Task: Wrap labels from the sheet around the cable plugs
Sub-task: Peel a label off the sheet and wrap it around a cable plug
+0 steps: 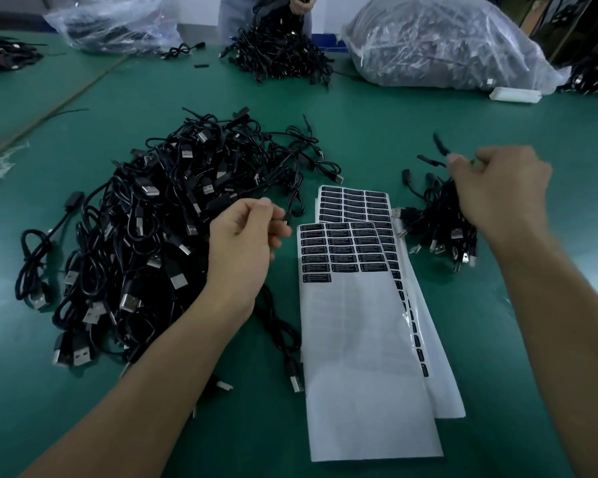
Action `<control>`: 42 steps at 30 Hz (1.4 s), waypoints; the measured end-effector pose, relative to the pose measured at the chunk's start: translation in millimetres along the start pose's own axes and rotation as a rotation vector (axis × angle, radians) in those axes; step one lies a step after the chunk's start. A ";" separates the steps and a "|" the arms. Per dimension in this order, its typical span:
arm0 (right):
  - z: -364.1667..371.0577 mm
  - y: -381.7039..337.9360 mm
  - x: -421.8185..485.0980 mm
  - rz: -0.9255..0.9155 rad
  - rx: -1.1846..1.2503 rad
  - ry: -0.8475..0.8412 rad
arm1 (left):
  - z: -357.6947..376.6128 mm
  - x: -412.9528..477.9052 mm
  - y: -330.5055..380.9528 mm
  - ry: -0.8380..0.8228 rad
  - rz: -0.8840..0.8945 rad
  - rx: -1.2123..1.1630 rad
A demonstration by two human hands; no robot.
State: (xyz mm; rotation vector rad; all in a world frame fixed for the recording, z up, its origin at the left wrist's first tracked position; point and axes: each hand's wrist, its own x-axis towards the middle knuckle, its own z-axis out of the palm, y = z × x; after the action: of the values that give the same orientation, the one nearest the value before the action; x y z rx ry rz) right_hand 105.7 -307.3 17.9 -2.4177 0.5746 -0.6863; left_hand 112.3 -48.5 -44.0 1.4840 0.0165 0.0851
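On the desk (359, 132), two label sheets (359, 322) are lying overlapped, long axes near-to-far. The right hand (497, 191) is gripping one cable bundle (439, 229); the left hand (246, 236) is curling, hold unclear.

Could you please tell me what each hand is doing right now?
Left hand: fingers curled by a cable end; grip cannot be told.
Right hand: pinching a cable.

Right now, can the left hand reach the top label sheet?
Probably yes: the left hand hovers just beside the top label sheet, with nothing between; its labels lie uncovered.
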 end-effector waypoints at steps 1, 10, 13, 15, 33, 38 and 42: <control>3.9 0.9 -2.2 -0.016 -0.033 -0.003 | 0.6 0.6 -2.4 0.006 0.024 0.043; 47.1 -19.7 -94.5 -0.359 -0.007 -0.180 | 5.7 4.9 -5.7 -0.137 0.140 0.557; 54.7 -19.7 -102.3 -0.393 0.034 -0.263 | 16.2 15.2 2.4 -0.233 0.127 0.815; 54.9 -18.6 -104.5 -0.409 0.053 -0.268 | 26.5 26.0 8.3 -0.245 0.103 0.954; 50.8 -17.2 -102.9 -0.285 0.274 -0.247 | -11.4 -21.5 33.7 -0.298 0.508 0.678; 52.7 -17.8 -104.8 -0.239 0.514 -0.374 | -17.2 -20.8 24.1 -0.310 0.471 0.716; 51.8 -21.3 -104.6 -0.184 0.766 -0.419 | -23.1 -16.8 20.2 -0.282 0.484 0.945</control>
State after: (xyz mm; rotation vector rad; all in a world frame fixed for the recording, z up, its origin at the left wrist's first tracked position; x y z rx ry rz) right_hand 59.5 -215.7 -41.9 -1.8053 -0.0880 -0.3522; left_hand 93.2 -24.9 -26.7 2.4055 -0.6063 0.2853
